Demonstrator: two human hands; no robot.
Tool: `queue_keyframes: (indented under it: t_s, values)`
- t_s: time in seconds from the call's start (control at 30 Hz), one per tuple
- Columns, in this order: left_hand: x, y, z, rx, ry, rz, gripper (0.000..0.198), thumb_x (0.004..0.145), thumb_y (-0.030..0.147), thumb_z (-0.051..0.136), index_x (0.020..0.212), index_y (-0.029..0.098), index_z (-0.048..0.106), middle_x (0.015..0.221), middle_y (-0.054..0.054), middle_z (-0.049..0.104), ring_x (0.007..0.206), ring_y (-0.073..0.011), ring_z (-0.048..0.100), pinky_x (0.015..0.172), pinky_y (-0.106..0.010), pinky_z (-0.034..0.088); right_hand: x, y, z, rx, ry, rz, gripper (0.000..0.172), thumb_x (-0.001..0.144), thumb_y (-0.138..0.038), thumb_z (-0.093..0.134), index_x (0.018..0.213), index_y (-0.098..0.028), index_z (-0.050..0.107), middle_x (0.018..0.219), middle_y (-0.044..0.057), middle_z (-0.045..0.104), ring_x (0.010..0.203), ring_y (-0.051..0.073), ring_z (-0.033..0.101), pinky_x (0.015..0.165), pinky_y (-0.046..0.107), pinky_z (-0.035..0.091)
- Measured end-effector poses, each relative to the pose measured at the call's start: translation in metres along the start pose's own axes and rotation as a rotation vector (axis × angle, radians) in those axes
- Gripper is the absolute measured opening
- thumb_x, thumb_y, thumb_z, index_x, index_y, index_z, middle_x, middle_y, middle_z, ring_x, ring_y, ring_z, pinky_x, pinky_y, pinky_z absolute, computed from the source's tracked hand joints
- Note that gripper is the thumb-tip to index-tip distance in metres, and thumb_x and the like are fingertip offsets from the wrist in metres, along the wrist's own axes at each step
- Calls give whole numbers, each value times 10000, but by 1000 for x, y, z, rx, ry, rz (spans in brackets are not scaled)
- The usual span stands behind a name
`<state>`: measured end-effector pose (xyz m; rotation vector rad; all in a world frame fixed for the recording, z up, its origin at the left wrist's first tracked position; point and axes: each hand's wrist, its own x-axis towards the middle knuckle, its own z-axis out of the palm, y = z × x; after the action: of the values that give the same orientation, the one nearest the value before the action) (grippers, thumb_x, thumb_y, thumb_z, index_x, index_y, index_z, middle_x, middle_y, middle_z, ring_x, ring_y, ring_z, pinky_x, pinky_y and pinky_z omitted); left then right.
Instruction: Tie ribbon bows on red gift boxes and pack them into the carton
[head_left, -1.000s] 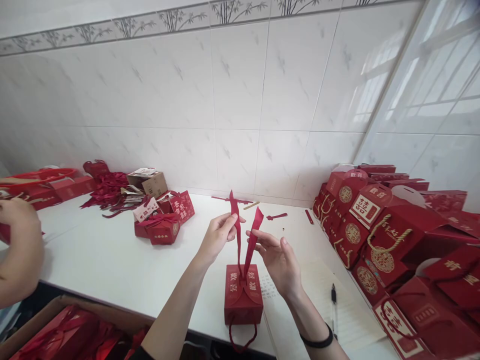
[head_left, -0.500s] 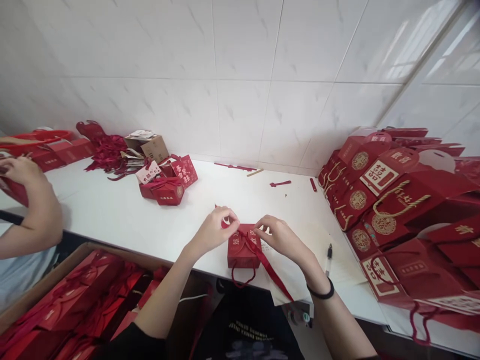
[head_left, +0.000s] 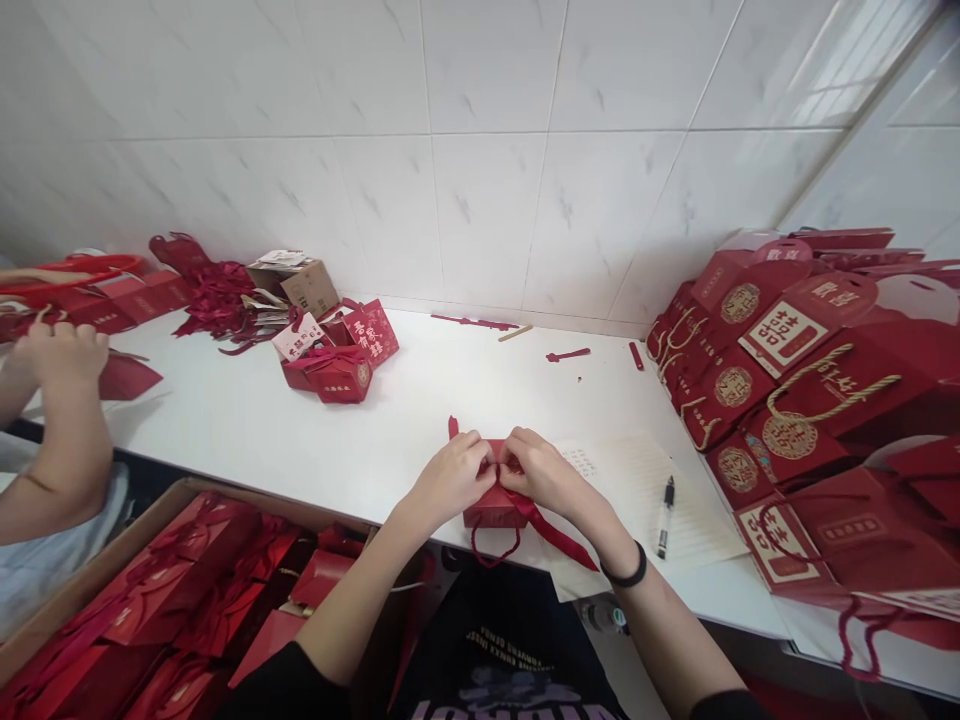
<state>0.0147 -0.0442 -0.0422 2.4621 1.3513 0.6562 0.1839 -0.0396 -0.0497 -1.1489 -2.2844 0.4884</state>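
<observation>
"Red ribbon (head_left: 559,540), red box (head_left: 491,515): where are they exactly?"

"The box sits on the white table (head_left: 420,400), close to the near edge, its cord handle (head_left: 495,562) drooping toward the person. The ribbon crosses the box top, under the fingers."

"And the hands?"

"The left hand (head_left: 457,470) has its fingertips pinched on the ribbon over the middle of the box. The right hand (head_left: 544,472) pinches likewise, just beside it. They hide the crossing itself, so I can't tell how it is looped."

"What could spoil it?"

"Slack, I'd say. Ribbon that shiny could slip if either pinch loosens. The ends look uneven, too: a long tail runs out on the right, while only a short tip shows beyond the left hand. Pulling one side harder might leave it lopsided."

"And the box?"

"Pressing down hard could dent the top, if it's thin card. Being so near the edge, a sharp tug toward the body might drag it off."
</observation>
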Motion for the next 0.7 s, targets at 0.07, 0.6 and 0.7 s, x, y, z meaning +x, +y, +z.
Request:
queue_keyframes:
  t_s: [0.07, 0.6, 0.7]
  values:
    - [0, -1, 4, 0, 46, 6, 159, 761, 88, 488, 640, 188, 463, 699, 10, 490, 624, -134, 497, 607, -272, 440, -2, 4, 4, 64, 69, 0, 228, 739, 0, 515, 667, -193, 418, 708, 4, 459, 645, 155, 451, 578, 272, 378]
    - [-5, -6, 15, -163, 178, -33, 117, 755, 87, 471, 702, 187, 444, 730, 19, 475, 657, -118, 485, 625, -246, 428, -10, 3, 5, 436, 138, 54, 103, 787, -131, 476, 710, -199, 476, 755, 3, 489, 654, 148, 459, 588, 279, 380]
    - [-5, -4, 13, -193, 123, -46, 88, 767, 107, 481, 733, 186, 464, 761, 11, 491, 683, -124, 497, 650, -257, 438, -10, 7, 8, 547, 153, 100, 79, 787, -168, 468, 723, -200, 503, 764, -3, 481, 645, 141, 446, 593, 277, 372]
